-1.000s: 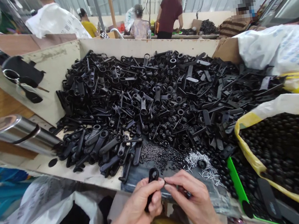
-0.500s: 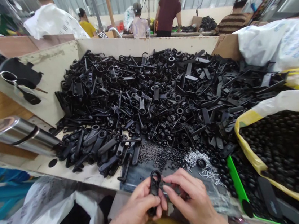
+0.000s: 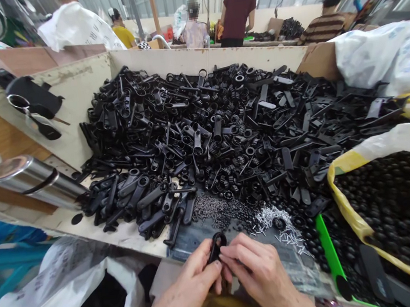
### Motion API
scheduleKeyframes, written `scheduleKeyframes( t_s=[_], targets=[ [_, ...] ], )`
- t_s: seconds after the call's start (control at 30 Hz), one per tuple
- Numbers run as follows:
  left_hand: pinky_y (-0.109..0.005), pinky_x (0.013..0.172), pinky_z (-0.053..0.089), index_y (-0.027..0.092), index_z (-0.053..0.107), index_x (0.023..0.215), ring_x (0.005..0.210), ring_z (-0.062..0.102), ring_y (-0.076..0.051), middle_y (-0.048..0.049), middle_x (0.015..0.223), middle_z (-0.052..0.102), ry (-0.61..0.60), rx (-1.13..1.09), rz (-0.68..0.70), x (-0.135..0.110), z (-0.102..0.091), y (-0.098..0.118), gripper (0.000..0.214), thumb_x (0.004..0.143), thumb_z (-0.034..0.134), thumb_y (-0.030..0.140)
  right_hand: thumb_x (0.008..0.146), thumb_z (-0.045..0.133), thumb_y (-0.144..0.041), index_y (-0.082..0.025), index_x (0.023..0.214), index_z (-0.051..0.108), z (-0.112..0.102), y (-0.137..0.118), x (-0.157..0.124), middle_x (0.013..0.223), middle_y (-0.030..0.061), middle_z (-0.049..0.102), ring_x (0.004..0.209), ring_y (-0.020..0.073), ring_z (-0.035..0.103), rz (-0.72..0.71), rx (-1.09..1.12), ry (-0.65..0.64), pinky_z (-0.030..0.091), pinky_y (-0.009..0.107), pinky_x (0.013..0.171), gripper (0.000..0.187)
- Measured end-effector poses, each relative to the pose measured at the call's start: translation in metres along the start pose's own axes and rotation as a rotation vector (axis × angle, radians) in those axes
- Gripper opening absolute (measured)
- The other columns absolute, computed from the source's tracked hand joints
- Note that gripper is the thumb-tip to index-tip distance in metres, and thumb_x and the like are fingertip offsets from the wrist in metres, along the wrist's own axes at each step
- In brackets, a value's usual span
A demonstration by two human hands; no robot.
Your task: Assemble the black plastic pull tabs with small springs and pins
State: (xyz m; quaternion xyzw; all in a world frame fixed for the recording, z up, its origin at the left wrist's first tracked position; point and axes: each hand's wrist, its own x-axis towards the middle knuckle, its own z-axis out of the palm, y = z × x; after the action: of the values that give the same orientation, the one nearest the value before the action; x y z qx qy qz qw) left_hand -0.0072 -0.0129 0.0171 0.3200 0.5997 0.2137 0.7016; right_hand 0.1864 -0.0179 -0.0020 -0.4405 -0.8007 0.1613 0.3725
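My left hand [image 3: 199, 273] is wrapped round a black plastic handle-like part with a ring at its upper end [image 3: 216, 246], held tilted above the bench's front edge. My right hand [image 3: 254, 264] is closed in a pinch against the ring's right side, and whatever its fingertips hold is too small or hidden to make out. Just beyond my hands are a heap of silver pins [image 3: 271, 219] and a spread of small dark pieces [image 3: 212, 208]. Similar black parts with ring ends [image 3: 135, 194] lie in a group to the left.
A large pile of black plastic parts [image 3: 193, 120] fills the walled bench. A steel flask [image 3: 36, 181] lies at left. On the right are a green strip [image 3: 331, 252] and a yellow-edged sack [image 3: 350, 215] of black round pieces. An open white sack [image 3: 121, 278] sits front left. Several people work behind.
My right fingertips have closed in and now touch the ring end of the black part. My left hand has tilted the part slightly to the right. The whole view has shifted a little.
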Motion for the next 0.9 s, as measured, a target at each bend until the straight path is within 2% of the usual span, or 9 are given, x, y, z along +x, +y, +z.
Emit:
scheduleKeyframes(
  t_s=[0.07,0.13,0.2,0.27,0.4,0.53,0.63,0.77,0.9],
  targets=[
    [-0.033,0.101,0.047,0.023,0.065,0.133,0.127,0.06,-0.028,-0.012,0.132,0.071,0.051,0.027,0.047,0.004,-0.004,-0.007,0.06,0.079,0.081,0.043,0.11,0.048,-0.019,-0.018,0.103,0.071,0.002,-0.002,-0.004,0.08,0.0043,0.069,0.063,0.0146,0.066,-0.008,-0.004,-0.001,0.051,0.024,0.058,0.023],
    [-0.031,0.088,0.05,0.022,0.064,0.135,0.103,0.067,-0.025,-0.0094,0.109,0.075,0.006,0.062,0.102,0.007,-0.008,-0.012,0.061,0.083,0.078,0.05,0.11,0.047,-0.018,-0.017,0.113,0.07,0.003,-0.004,-0.008,0.079,0.004,0.069,0.062,0.0146,0.065,-0.03,-0.011,0.006,0.051,0.024,0.058,0.023],
    [-0.03,0.079,0.049,0.021,0.064,0.132,0.084,0.063,-0.02,-0.0041,0.088,0.071,-0.06,0.124,0.187,0.008,-0.009,-0.013,0.058,0.087,0.072,0.058,0.11,0.045,-0.017,-0.016,0.124,0.067,0.003,-0.007,-0.01,0.077,0.0035,0.069,0.061,0.015,0.065,-0.067,-0.037,0.01,0.051,0.024,0.056,0.027],
    [-0.029,0.077,0.046,0.02,0.067,0.121,0.077,0.058,-0.018,-0.0004,0.078,0.064,-0.084,0.198,0.273,0.008,-0.008,-0.011,0.054,0.091,0.064,0.064,0.11,0.043,-0.019,-0.015,0.13,0.065,0.0,-0.011,-0.012,0.076,0.0038,0.07,0.059,0.0155,0.066,-0.087,-0.08,-0.001,0.051,0.024,0.054,0.031],
    [-0.029,0.072,0.044,0.019,0.065,0.106,0.071,0.05,-0.016,0.0025,0.073,0.056,-0.132,0.182,0.336,0.009,-0.005,-0.011,0.058,0.093,0.053,0.074,0.112,0.04,-0.034,-0.022,0.137,0.06,-0.011,-0.019,-0.014,0.089,0.0051,0.076,0.074,0.0184,0.075,0.023,-0.087,-0.021,0.059,0.025,0.066,0.034],
    [-0.028,0.063,0.037,0.017,0.058,0.13,0.062,0.04,-0.014,0.0051,0.07,0.053,-0.109,0.198,0.289,0.012,-0.005,-0.017,0.068,0.094,0.05,0.074,0.113,0.037,-0.035,-0.028,0.139,0.052,-0.019,-0.018,-0.017,0.095,0.0015,0.076,0.076,0.016,0.076,0.181,-0.023,-0.052,0.061,0.023,0.071,0.03],
    [-0.028,0.06,0.033,0.015,0.054,0.136,0.059,0.035,-0.013,0.006,0.069,0.051,-0.127,0.2,0.283,0.012,-0.005,-0.018,0.073,0.094,0.049,0.075,0.114,0.03,-0.027,-0.026,0.126,0.057,-0.015,-0.012,-0.018,0.091,0.0024,0.074,0.072,0.0163,0.076,0.106,-0.045,-0.077,0.06,0.023,0.065,0.03],
    [-0.03,0.067,0.037,0.017,0.06,0.128,0.062,0.038,-0.014,0.0056,0.069,0.05,-0.125,0.268,0.314,0.014,-0.004,-0.02,0.061,0.099,0.045,0.068,0.113,0.027,-0.022,-0.02,0.123,0.062,-0.005,-0.008,-0.017,0.087,0.0053,0.073,0.066,0.0172,0.075,0.067,-0.117,-0.118,0.059,0.023,0.058,0.037],
    [-0.036,0.09,0.041,0.018,0.059,0.135,0.079,0.052,-0.02,0.0015,0.074,0.057,-0.057,0.347,0.341,0.017,-0.006,-0.027,0.06,0.1,0.043,0.065,0.115,0.02,-0.023,-0.019,0.12,0.066,-0.003,-0.01,-0.015,0.081,0.0045,0.071,0.061,0.017,0.075,0.061,-0.195,-0.129,0.057,0.023,0.055,0.046]
  ],
)
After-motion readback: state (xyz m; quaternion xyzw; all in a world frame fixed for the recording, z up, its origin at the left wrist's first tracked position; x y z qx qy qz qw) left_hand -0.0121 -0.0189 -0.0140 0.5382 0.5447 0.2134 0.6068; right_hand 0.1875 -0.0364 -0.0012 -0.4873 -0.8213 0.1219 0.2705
